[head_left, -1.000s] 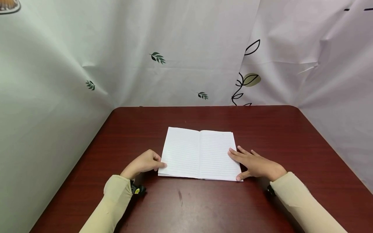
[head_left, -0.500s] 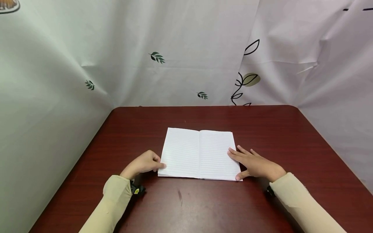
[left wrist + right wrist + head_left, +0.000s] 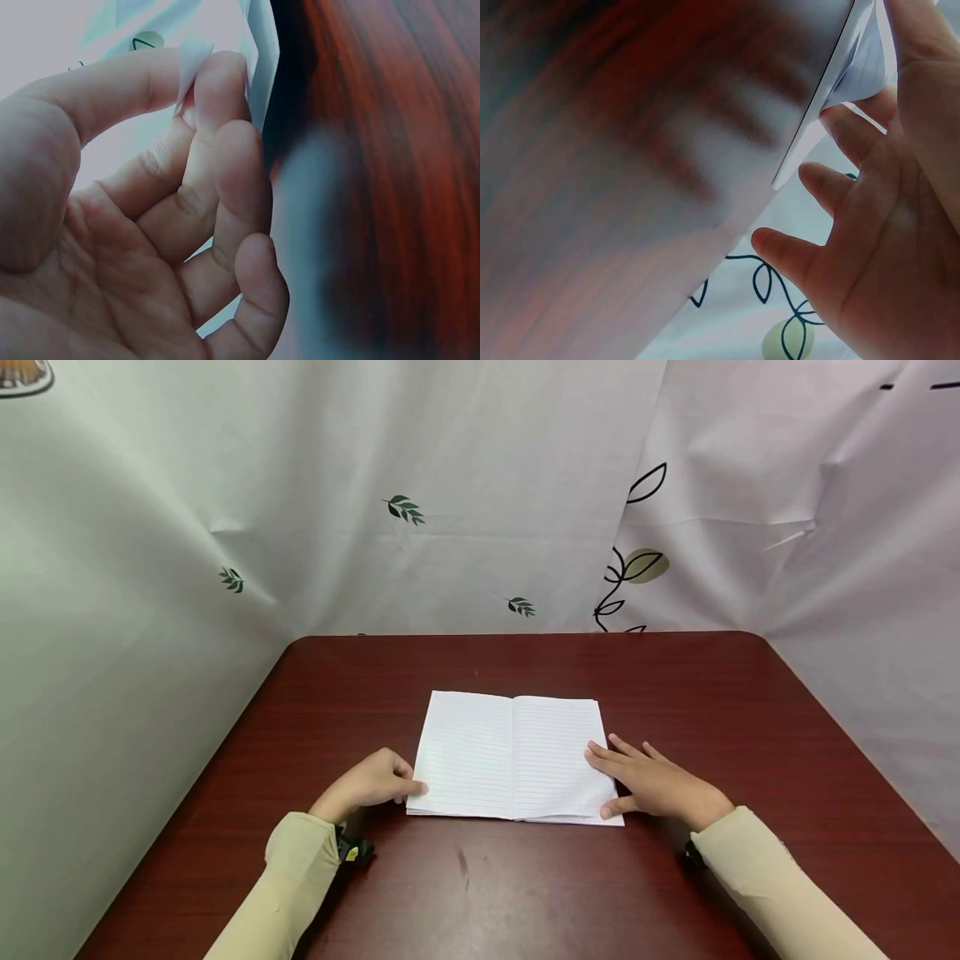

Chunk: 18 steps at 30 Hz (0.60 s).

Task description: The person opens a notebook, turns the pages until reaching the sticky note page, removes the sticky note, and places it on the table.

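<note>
An open notebook (image 3: 468, 752) with blank lined pages lies on the table. At its lower left edge my left hand (image 3: 372, 779) pinches the page edge, thumb on top and fingers curled below. The left wrist view shows a sheet edge (image 3: 196, 64) between that thumb and the fingertips. My right hand (image 3: 660, 783) rests on the right page's outer edge with straight, spread fingers, the thumb near the lower corner. There the page (image 3: 566, 797) buckles a little, its corner lifted off the sheets beneath. In the right wrist view the bent page (image 3: 862, 71) rises beside the fingertips.
The dark red wooden table (image 3: 360, 677) extends around the notebook on all sides. A pale curtain (image 3: 480, 485) printed with leaves hangs behind its far edge and along both sides.
My right thumb has slid slightly inward and up on the right page, whose lower corner now bends and lifts. The left hand has stayed in place.
</note>
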Motion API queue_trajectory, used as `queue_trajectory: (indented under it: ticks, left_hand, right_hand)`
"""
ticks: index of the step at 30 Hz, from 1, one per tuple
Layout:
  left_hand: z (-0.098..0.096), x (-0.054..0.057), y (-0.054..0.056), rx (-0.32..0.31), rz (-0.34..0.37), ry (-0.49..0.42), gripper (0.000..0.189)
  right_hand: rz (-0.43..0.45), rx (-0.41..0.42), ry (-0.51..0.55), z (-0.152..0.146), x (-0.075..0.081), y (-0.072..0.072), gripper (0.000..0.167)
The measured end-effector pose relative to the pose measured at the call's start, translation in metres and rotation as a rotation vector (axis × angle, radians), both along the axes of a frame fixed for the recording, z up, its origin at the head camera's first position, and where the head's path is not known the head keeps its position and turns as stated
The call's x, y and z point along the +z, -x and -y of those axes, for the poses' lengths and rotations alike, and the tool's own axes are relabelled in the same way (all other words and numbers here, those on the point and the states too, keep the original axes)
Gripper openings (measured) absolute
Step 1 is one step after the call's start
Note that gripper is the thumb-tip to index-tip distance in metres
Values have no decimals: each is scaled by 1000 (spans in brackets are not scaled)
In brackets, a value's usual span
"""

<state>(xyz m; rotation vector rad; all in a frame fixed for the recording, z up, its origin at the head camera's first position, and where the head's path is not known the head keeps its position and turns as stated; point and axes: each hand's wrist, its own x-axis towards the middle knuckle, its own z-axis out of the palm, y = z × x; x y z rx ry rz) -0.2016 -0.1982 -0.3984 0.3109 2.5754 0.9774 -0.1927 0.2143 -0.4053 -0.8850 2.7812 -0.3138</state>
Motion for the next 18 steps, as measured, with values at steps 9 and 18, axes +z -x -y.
queue_trajectory:
  ticks: [9,18]
  left_hand:
    - [0,-3,0,1,-6,-18,39]
    - [2,-4,1,-15,-4,-25,40]
  right_hand:
    - [-32,-12,-15,2,-1,0,75]
    - [-58,-12,-30,4,-2,1,69]
